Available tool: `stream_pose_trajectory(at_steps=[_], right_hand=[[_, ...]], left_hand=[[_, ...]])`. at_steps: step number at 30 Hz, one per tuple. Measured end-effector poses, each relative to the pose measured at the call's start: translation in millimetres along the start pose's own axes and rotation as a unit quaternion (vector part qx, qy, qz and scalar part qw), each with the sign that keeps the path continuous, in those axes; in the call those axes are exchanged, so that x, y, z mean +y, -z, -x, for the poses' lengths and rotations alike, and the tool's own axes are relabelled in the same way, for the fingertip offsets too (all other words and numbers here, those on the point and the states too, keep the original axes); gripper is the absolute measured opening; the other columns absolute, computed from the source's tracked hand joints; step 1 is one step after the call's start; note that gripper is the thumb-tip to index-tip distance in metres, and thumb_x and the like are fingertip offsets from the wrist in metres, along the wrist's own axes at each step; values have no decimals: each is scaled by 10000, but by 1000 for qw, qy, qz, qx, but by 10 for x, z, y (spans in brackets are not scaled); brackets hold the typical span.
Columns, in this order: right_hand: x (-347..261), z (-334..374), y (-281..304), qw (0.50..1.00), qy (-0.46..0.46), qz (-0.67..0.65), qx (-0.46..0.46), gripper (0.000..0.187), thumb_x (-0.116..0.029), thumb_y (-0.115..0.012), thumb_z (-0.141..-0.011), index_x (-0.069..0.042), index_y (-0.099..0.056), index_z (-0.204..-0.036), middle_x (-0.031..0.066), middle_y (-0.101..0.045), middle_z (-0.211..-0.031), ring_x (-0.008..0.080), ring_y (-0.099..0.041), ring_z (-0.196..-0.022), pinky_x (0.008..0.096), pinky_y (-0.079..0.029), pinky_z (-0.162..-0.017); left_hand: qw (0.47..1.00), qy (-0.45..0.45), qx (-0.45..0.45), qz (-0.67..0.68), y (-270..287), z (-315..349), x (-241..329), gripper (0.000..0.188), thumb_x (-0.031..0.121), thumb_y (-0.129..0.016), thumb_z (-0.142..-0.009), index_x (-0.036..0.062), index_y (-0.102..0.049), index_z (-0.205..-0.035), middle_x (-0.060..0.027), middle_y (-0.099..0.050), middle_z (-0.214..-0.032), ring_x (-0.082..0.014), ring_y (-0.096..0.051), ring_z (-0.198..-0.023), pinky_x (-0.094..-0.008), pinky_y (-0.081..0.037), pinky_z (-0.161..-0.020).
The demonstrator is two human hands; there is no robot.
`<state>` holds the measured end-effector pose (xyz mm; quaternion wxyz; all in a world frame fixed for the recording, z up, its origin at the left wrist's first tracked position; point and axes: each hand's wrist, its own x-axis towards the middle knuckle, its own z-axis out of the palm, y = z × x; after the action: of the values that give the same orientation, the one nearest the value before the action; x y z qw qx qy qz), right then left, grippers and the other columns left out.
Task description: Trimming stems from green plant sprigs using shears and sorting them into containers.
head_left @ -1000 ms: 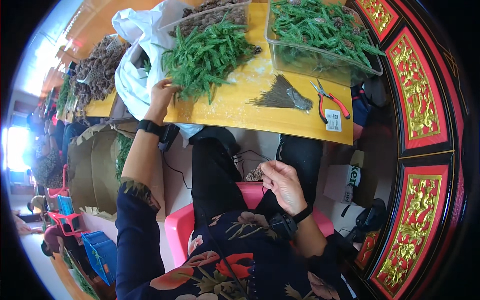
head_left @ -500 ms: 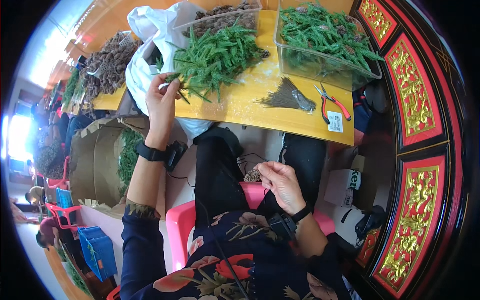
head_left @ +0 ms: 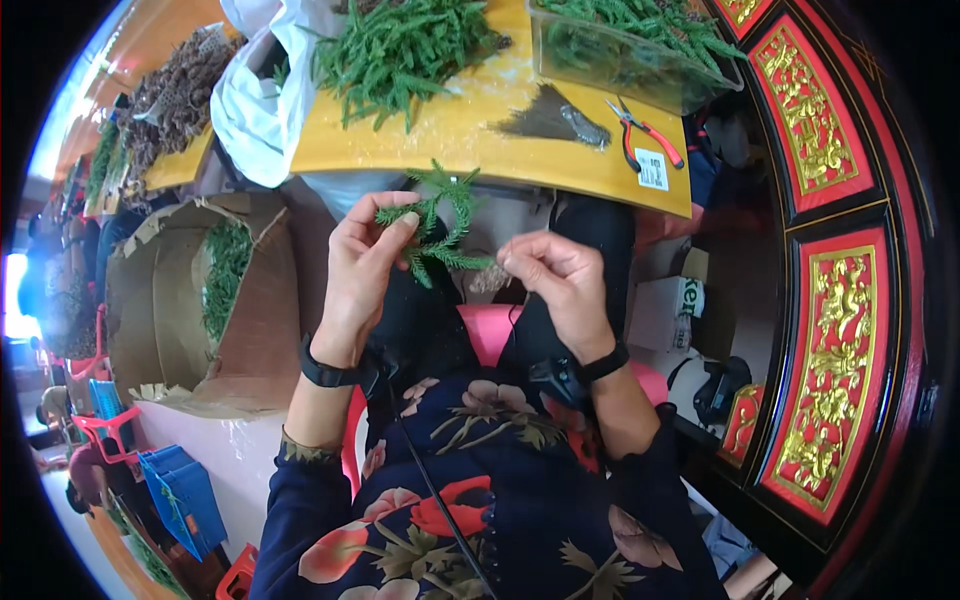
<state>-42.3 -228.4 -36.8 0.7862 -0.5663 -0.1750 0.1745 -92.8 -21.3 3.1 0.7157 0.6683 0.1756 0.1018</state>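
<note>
Above my lap, my left hand [head_left: 362,255] pinches a branching green artificial pine sprig [head_left: 452,205] between thumb and fingers. My right hand [head_left: 562,285] is beside it, its thumb and forefinger pinched together. A small brown pine cone [head_left: 488,278] hangs at those fingertips; whatever joins it to them is too thin to make out. One tip of the sprig comes close to the cone, and I cannot tell whether they touch. Beyond my hands, a heap of similar green sprigs [head_left: 400,50] lies on the yellow table [head_left: 420,145].
On the table lie a bundle of thin brown wires [head_left: 545,112] and red-handled pliers [head_left: 640,138]. A clear plastic bin [head_left: 630,75] holds greenery. Left are a white bag [head_left: 262,110] and an open cardboard box [head_left: 160,300]. A carved red-and-gold panel [head_left: 830,370] borders the right.
My left hand has come back from the heap toward my lap, bringing a green sprig. My right hand has risen slightly with the pine cone. The view has tilted downward.
</note>
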Motion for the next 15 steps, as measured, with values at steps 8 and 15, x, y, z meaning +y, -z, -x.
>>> stream_pose_trajectory(at_steps=[8,15], right_hand=[[-316,-51,-244,986,9,129,-109,70,39,-674,-823,70,-669,-886,126,-610,-1109,72,-603,-784,213,-501,-736],[-158,154,-556,982,15,139,-130,60,40,-670,-825,79,-670,-871,143,-622,-1121,78,-624,-807,214,-521,-727]], left_hand=[[1000,20,-16,9,148,510,-41,141,78,-660,-876,52,-647,-1014,29,-640,-812,8,-480,-590,-146,-348,-502],[999,-32,-16,16,236,881,-77,96,58,-628,-883,32,-641,-975,38,-618,-783,15,-466,-593,-143,-336,-502]])
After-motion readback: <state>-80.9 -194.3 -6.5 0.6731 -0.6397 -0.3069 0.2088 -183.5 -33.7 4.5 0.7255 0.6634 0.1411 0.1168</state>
